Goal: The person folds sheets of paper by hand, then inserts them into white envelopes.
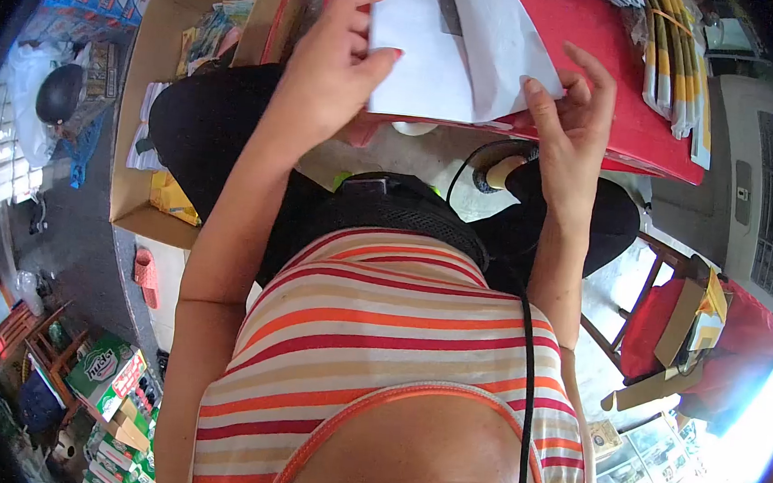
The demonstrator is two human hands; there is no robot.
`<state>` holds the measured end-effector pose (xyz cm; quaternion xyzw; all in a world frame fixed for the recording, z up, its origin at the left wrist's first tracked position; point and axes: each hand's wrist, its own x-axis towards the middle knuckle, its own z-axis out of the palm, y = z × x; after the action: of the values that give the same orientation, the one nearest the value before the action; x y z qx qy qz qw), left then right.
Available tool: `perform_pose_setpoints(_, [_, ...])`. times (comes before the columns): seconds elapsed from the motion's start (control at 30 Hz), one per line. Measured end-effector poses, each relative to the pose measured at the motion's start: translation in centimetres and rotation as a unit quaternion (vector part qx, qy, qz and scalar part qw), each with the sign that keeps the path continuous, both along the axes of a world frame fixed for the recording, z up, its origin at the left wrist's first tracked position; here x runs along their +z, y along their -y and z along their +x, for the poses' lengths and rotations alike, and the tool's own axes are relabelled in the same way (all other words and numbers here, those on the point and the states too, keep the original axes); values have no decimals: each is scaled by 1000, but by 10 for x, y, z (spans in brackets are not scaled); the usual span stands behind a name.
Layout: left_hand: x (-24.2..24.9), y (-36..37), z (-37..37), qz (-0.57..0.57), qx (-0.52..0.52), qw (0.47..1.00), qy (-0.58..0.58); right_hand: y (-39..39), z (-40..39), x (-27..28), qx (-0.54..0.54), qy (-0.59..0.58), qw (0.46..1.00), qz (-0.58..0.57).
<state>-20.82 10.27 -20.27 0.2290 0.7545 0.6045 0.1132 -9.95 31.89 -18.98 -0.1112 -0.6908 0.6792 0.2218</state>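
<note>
White paper (418, 71) lies on the red table (626, 133), with a raised fold of it (502, 46) on the right side. My left hand (347, 52) is at the paper's left edge, its fingers apart, thumb and fingertips touching the sheet. My right hand (574, 111) has its thumb on the lower right corner of the folded flap, and its fingers are curled beside and behind it. A grey strip (450, 6) shows between the two layers of paper near the top.
Banded yellow and white packets (677, 65) lie at the table's right. An open cardboard box (172, 25) with packets stands at the left. A chair (649, 308) with red cloth and cardboard is at the right. My knees are below the table edge.
</note>
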Motion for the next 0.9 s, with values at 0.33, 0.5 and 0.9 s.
perform_pose_setpoints(0.33, [13, -32, 31, -234, -69, 894, -375, -9, 19, 13, 63, 95, 921, 372])
perform_pose_setpoints(0.5, [5, -44, 33, -277, -138, 874, -375, -23, 32, 10, 96, 105, 894, 425])
perform_pose_setpoints(0.9, [5, -29, 23, -300, -178, 849, -397, -26, 31, 13, 58, -26, 733, 677])
